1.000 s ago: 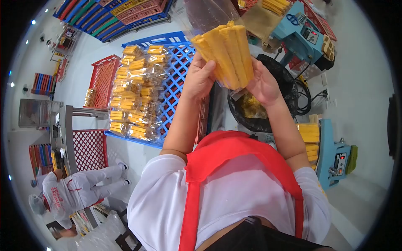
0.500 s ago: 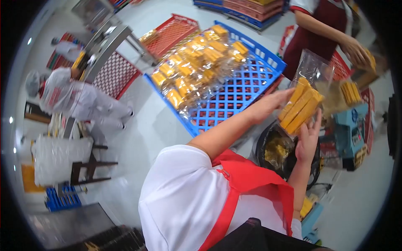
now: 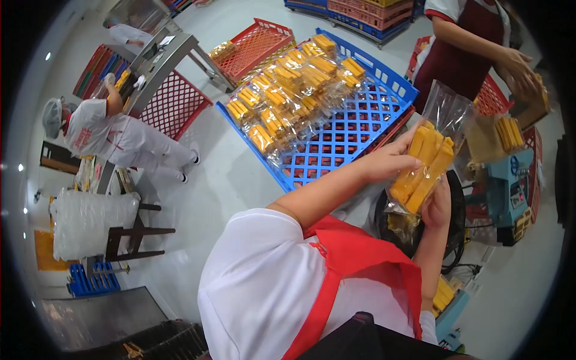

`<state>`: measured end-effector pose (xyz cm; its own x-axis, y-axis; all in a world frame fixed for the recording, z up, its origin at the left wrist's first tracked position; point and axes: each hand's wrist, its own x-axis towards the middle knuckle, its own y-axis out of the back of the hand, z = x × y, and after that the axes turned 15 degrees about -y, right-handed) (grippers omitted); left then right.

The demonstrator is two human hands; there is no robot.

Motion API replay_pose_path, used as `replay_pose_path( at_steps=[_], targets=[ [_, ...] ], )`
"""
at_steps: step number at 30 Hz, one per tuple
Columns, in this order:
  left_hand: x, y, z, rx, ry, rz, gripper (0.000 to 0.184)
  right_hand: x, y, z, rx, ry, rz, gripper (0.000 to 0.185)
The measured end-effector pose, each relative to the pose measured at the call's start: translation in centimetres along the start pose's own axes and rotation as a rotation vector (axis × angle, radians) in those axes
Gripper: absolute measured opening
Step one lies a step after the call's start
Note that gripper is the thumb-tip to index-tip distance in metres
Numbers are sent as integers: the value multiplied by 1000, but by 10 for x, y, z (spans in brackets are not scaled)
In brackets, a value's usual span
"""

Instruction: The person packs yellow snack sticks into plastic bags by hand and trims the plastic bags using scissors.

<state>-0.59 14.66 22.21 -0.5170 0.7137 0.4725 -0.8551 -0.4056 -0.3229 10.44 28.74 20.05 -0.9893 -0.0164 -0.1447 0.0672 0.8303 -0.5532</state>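
Between my two hands is a clear plastic bag of yellow stick-shaped pieces (image 3: 427,159), tilted, with its loose film end up and away from me. My left hand (image 3: 391,161) grips the bag's left side, thumb across the front. My right hand (image 3: 439,204) is closed around the lower right side, its fingers partly hidden behind the bag. Below the bag, a black-lined bin (image 3: 396,207) holds some yellow bits in film. Left of my hands, a blue crate (image 3: 360,129) carries several similar filled bags (image 3: 288,90).
At the upper right a co-worker in a dark red apron (image 3: 459,57) handles yellow pieces near a teal machine (image 3: 504,186). Another person in white (image 3: 114,135) works at a metal table (image 3: 159,69) on the left. A red crate (image 3: 255,45) stands behind the blue one.
The bag has turned more upright and come slightly lower. My left thumb now lies over its front, and my right fingers have closed from spread to around its side.
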Motion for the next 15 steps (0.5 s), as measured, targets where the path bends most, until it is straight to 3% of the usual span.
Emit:
replay_pose_path(
  at_steps=[2,4,5,7,9,13,15],
  targets=[
    [2,6,-8,113,131,-110,80,-6,0,1,-20,35,97,52],
    [2,-8,0,-108,132,-167,83,-13,6,-2,-273,119,233,54],
    [1,-13,-1,-151,130,-226,86,-20,6,-6,-226,177,182,56],
    [4,-16,-1,-84,357,-342,95,-33,17,-7,-244,140,151,59],
    [6,-22,-16,-37,116,-415,94,-47,13,-16,-330,161,165,60],
    [15,-47,-13,-244,216,-356,97,-68,12,-16,-291,332,195,65],
    [16,-47,-20,-144,183,-396,98,-76,17,-13,-297,317,240,68]
  ],
)
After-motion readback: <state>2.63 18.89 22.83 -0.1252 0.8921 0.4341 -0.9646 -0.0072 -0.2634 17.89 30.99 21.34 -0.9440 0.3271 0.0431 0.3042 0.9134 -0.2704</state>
